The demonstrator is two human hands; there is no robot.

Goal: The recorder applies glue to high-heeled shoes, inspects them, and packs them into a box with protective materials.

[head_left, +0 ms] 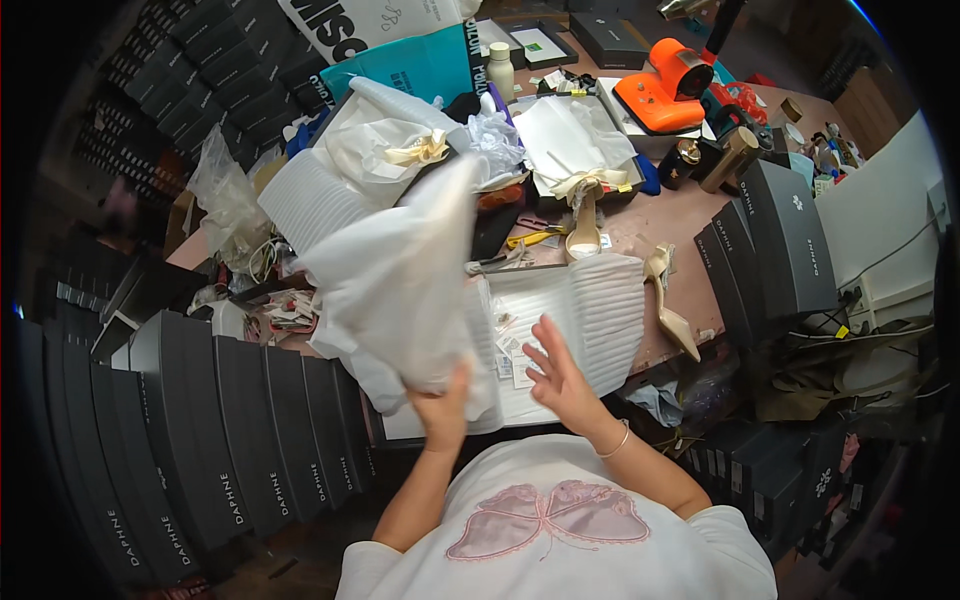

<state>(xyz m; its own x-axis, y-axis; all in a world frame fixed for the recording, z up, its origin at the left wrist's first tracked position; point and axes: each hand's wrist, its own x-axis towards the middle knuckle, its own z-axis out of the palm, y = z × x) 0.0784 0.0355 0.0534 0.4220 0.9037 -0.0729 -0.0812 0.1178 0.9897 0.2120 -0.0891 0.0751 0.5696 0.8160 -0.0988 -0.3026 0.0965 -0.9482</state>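
Observation:
My left hand (440,408) is closed on the lower end of a large sheet of white tissue paper (395,280). The paper rises in front of me, smeared by motion. My right hand (562,388) holds nothing, its fingers spread over an open shoe box (405,428). Ribbed white foam sheet (615,312) lines that box and folds out over its right side. Small white packets (512,365) lie inside. Just right of the box rests a beige high-heeled shoe (672,310). A second beige heeled shoe (583,228) is beyond the box.
Dark shoe boxes (245,440) stand in a row at left, and more boxes (785,240) stack at right. Farther back are an opened box with white paper (570,140), an orange device (665,90), bottles (735,160) and a yellow-handled tool (535,238).

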